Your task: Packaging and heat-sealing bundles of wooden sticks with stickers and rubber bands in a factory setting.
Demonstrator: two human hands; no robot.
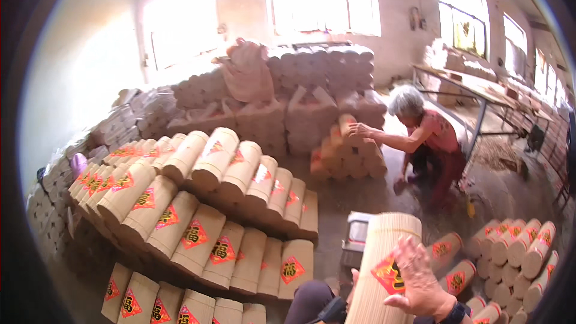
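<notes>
I see the bundle of thin pale sticks [377, 246] in front of the wearer, low and right of centre in my feed, roughly upright with a slight lean. The right hand [420, 279] lies against its right side, fingers extended and barely curled, palm over the edge of the red diamond label [387, 275]; it presses on the bundle rather than closing round it. Of the left hand [353, 285] I get only a sliver at the bundle's left edge; I cannot tell how far its fingers are open or whether they grip. A dark wristband [459, 314] circles the right wrist.

Just beyond the bundle I make out a metal box [357, 231]. Tiered rows of labelled bundles [195, 234] fill the left side, and a smaller stack [510, 246] lies to the right. Farther back, a crouching co-worker [435, 135] touches the top of another pile [348, 156].
</notes>
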